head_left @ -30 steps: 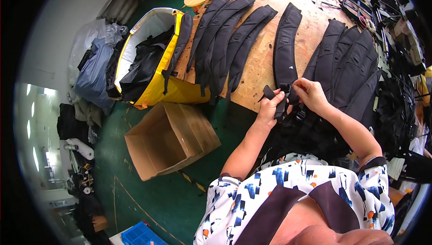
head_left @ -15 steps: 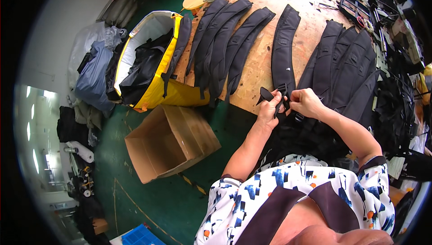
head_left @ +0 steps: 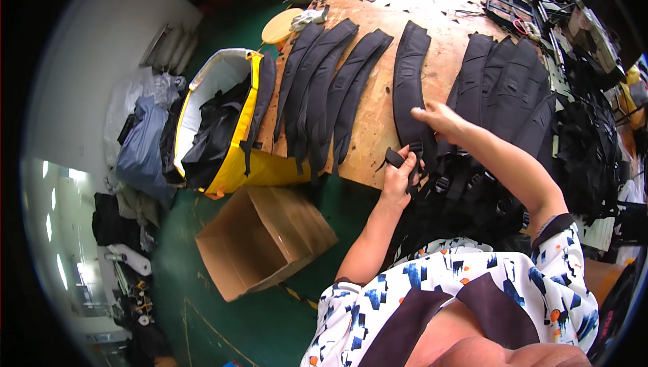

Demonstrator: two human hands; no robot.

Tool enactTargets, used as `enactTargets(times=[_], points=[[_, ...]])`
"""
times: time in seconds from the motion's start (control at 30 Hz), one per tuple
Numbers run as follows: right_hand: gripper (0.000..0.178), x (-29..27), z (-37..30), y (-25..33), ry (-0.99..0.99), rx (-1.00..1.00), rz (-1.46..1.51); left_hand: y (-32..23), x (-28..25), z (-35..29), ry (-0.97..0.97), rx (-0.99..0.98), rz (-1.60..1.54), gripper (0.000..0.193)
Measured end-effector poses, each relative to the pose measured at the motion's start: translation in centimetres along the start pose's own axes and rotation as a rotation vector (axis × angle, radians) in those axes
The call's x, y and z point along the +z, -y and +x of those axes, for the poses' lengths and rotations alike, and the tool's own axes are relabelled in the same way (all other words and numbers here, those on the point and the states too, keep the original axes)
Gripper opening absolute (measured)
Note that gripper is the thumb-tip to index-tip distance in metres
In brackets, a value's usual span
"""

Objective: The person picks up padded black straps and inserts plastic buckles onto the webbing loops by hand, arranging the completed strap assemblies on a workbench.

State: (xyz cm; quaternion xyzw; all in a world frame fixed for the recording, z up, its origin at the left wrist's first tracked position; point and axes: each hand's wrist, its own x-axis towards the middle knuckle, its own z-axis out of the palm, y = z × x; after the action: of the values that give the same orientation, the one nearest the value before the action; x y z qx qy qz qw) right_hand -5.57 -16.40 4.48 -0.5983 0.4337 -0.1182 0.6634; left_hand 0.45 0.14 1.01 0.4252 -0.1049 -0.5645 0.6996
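A black padded shoulder strap [head_left: 410, 73] lies lengthwise on the wooden table, its lower end at the near edge. My left hand [head_left: 398, 177] is closed around the black webbing [head_left: 393, 158] at that end, just below a dark buckle [head_left: 416, 146]. Its fingertips are partly hidden by the webbing. My right hand [head_left: 442, 123] reaches over the strap's right edge, fingers stretched out and fingertips touching the padding. Similar black shoulder straps lie in a row to the left [head_left: 324, 90] and in an overlapping pile to the right [head_left: 506, 90].
A yellow bag with a white lining [head_left: 236, 175], filled with black items, stands at the table's left side. An open cardboard box [head_left: 290, 245] sits on the green floor. Loose black webbing and buckles [head_left: 466, 185] hang at the near edge. Tools and cables [head_left: 513, 13] crowd the far right.
My right hand has left the buckle end and moved up along the shoulder strap, its fingers straightening. My left hand keeps hold of the webbing. The whole view has shifted slightly.
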Motion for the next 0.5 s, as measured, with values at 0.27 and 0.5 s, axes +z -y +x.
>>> enactTargets(times=[0.27,0.5], points=[[0.047,-2.3,-5.4,4.9,-0.352,-0.847,-0.394,-1.7,0.8,-2.9,0.199,0.074,0.31,0.041],[0.054,-12.2,-12.0,7.0,-0.357,-0.618,-0.114,-2.3,-2.5,-3.9,0.303,0.303,0.465,0.044]])
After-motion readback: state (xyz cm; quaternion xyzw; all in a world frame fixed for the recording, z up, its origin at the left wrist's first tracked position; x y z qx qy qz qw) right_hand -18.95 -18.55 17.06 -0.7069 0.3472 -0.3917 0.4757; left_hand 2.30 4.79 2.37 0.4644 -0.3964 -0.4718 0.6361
